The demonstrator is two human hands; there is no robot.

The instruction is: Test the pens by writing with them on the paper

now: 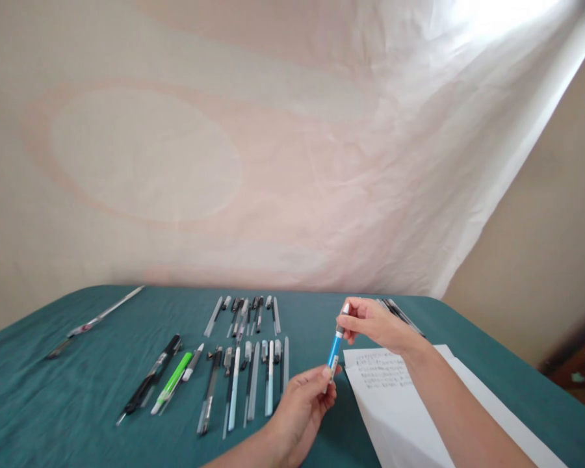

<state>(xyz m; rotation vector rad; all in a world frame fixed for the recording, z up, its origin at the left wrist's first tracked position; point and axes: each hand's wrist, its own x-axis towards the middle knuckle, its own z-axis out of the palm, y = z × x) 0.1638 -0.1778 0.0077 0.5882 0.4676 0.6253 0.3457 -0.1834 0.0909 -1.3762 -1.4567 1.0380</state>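
A blue pen (pixel 335 348) with a grey grip and a white tip slants in the air above the table. My left hand (pixel 308 400) pinches its lower end between thumb and fingers. Around the grey upper part, just under the white tip, close the fingers of my right hand (pixel 370 323). Left of my hands lie pens taken apart: a green pen barrel (pixel 174 380) beside a small grey-white piece (pixel 194 362), and a black pen (pixel 151 383) further left. Sheets of handwritten paper (pixel 385 390) lie beneath my right forearm.
A teal cloth covers the table (pixel 92 403). Two rows of pen parts, caps and refills (pixel 246 374) lie in the middle. Several thin dark refills (pixel 402 315) are behind my right hand. A long clear stick-like item (pixel 102 318) lies far left. A pale curtain (pixel 273 162) hangs behind.
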